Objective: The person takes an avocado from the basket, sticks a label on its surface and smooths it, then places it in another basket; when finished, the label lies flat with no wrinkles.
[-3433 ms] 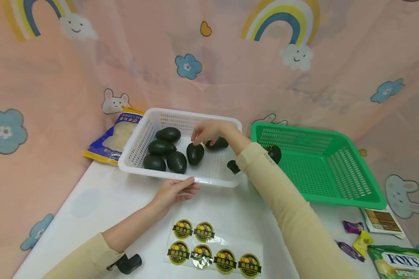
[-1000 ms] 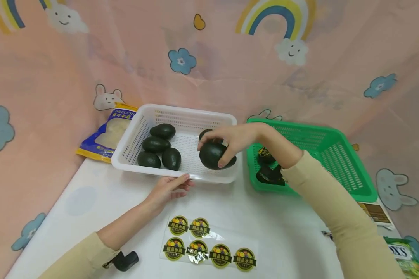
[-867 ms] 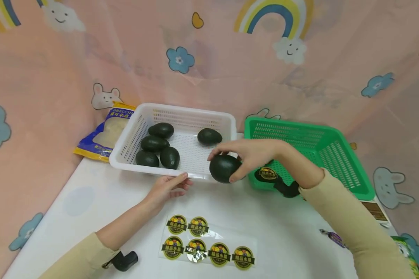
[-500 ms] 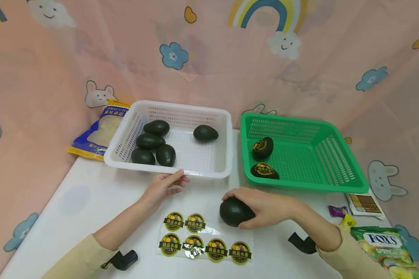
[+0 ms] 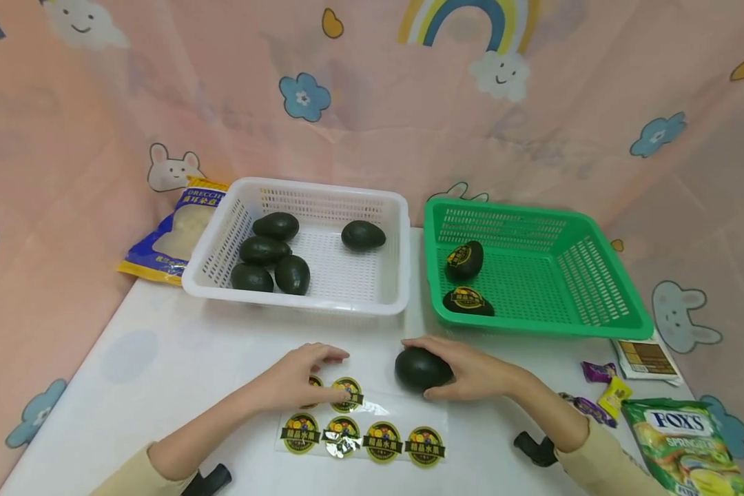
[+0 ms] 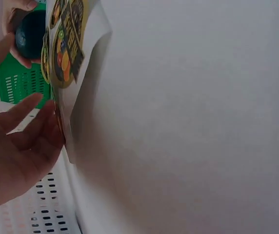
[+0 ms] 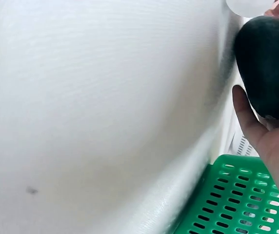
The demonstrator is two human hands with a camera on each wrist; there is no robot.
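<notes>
My right hand (image 5: pixel 463 369) grips a dark green avocado (image 5: pixel 418 368) that rests on the white table just above the sticker sheet (image 5: pixel 372 430); the right wrist view shows the avocado (image 7: pixel 269 68) cupped in the palm (image 7: pixel 266 141). My left hand (image 5: pixel 304 379) lies on the top left of the sheet, with straight fingers touching a round yellow-and-black sticker. In the left wrist view those fingers (image 6: pixel 17 146) touch the sheet's (image 6: pixel 64 48) edge. A white basket (image 5: pixel 297 304) holds several bare avocados (image 5: pixel 273 251). In the green basket (image 5: pixel 533 328) lie two stickered avocados (image 5: pixel 465 260).
A blue and yellow bag (image 5: pixel 173 234) leans behind the white basket. At the right edge lie a green Fox's candy bag (image 5: pixel 694 441), loose wrapped candies (image 5: pixel 607 393) and a small brown packet (image 5: pixel 647 358). A pink patterned curtain closes the back and sides.
My right hand lifted one avocado out of the white basket and set it on the table by the stickers. My left hand left the basket rim and came down onto the sticker sheet.
</notes>
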